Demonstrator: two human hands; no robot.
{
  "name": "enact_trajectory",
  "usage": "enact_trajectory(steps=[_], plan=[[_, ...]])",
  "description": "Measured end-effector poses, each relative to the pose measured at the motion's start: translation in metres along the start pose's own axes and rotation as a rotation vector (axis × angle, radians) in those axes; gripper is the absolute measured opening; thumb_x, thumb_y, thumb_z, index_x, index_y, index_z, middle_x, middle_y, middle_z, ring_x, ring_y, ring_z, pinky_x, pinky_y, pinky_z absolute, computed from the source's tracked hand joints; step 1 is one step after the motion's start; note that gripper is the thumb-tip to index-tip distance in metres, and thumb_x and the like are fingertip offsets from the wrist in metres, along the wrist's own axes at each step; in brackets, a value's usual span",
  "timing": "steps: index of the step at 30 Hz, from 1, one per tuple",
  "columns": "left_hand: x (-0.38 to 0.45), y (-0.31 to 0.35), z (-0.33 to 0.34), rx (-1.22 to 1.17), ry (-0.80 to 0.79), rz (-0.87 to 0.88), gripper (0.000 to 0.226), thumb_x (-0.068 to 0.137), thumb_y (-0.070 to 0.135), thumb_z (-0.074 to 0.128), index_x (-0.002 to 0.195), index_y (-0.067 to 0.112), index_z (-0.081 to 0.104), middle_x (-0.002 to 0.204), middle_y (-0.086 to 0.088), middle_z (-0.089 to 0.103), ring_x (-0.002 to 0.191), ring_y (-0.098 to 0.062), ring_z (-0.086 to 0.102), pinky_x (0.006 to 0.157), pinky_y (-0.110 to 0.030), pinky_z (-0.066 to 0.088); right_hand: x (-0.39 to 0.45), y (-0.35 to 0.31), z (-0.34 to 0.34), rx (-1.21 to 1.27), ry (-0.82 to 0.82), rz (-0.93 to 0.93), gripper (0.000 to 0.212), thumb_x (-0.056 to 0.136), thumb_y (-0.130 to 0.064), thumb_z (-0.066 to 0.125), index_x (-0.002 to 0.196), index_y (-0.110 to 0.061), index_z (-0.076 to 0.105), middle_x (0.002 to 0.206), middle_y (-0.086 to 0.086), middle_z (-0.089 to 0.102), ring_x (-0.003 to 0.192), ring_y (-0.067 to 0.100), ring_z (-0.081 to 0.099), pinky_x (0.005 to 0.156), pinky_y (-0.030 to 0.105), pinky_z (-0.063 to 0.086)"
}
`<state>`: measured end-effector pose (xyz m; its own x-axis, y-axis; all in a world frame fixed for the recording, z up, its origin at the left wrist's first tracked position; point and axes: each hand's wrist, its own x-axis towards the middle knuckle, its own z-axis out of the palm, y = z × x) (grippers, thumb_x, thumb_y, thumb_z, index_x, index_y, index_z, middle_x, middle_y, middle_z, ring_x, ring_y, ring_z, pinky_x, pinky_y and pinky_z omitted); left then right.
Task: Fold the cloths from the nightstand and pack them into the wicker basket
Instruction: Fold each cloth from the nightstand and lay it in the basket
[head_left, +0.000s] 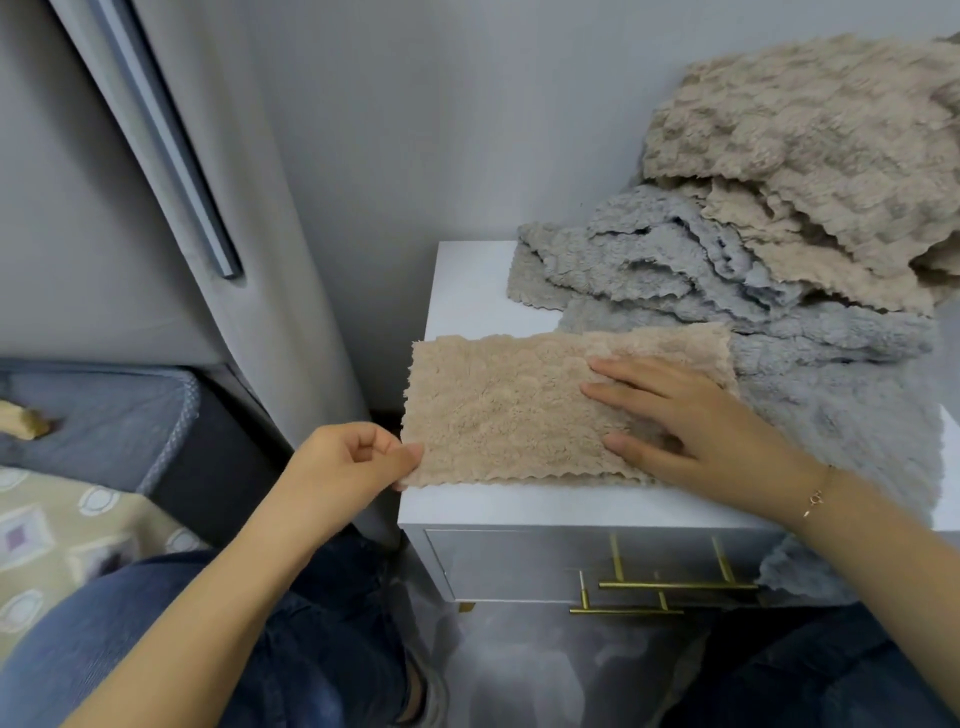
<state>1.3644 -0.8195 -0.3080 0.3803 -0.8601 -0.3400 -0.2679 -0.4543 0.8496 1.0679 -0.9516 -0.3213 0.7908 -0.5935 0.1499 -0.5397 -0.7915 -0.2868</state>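
Note:
A beige fluffy cloth (509, 410), folded into a rectangle, lies on the front left of the white nightstand (467, 291) and overhangs its left edge. My left hand (353, 462) pinches the cloth's near left corner between thumb and fingers. My right hand (696, 421) lies flat on the cloth's right half with straight fingers. Behind it are a heap of grey cloths (675, 270) and a pile of beige cloths (810, 156). The wicker basket is not in view.
A grey cloth (841, 431) spreads over the nightstand's right side and hangs over the drawer front, which has gold handles (675, 585). A grey curtain (171, 218) hangs to the left. A bed corner with a patterned sheet (57, 530) is at lower left. My jeans-clad knees fill the bottom.

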Motion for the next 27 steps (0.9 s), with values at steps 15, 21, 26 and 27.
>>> enact_trajectory(steps=[15,21,26,27], plan=[[0.017,0.026,0.005,-0.054,0.172,0.128,0.018,0.095,0.025,0.059,0.095,0.008,0.061,0.089,-0.006,0.070,0.078,-0.019,0.066,0.065,-0.026,0.052,-0.010,0.001,-0.021,-0.104,0.045,0.021,0.052,0.093,-0.060,0.035,0.130,-0.032,0.060,0.134,-0.016,0.055,0.125,0.005,0.048,0.118,0.034,0.018],[0.049,0.063,-0.004,-0.076,0.076,0.022,0.007,0.093,0.018,0.062,0.094,0.017,0.055,0.086,-0.002,0.061,0.070,-0.014,0.058,0.055,-0.023,0.049,-0.007,-0.013,-0.029,0.016,0.093,0.048,0.041,0.088,-0.056,0.047,0.114,-0.033,0.070,0.103,-0.020,0.069,0.092,-0.004,0.059,0.082,0.015,0.047],[0.066,0.065,-0.005,0.043,-0.022,-0.016,0.034,0.084,0.033,0.074,0.112,0.029,0.055,0.102,0.001,0.066,0.083,-0.019,0.059,0.067,-0.033,0.045,-0.005,-0.010,-0.030,0.143,0.302,0.103,0.028,0.091,-0.039,0.054,0.106,-0.026,0.073,0.091,-0.017,0.070,0.079,0.000,0.061,0.070,0.019,0.049],[0.066,0.066,-0.002,0.066,-0.016,0.019,0.028,0.087,0.028,0.071,0.110,0.029,0.057,0.104,0.000,0.068,0.083,-0.019,0.061,0.066,-0.032,0.047,-0.003,-0.006,-0.030,0.069,0.342,0.113,0.034,0.091,-0.042,0.050,0.109,-0.024,0.072,0.097,-0.015,0.069,0.088,0.006,0.059,0.077,0.023,0.046]])
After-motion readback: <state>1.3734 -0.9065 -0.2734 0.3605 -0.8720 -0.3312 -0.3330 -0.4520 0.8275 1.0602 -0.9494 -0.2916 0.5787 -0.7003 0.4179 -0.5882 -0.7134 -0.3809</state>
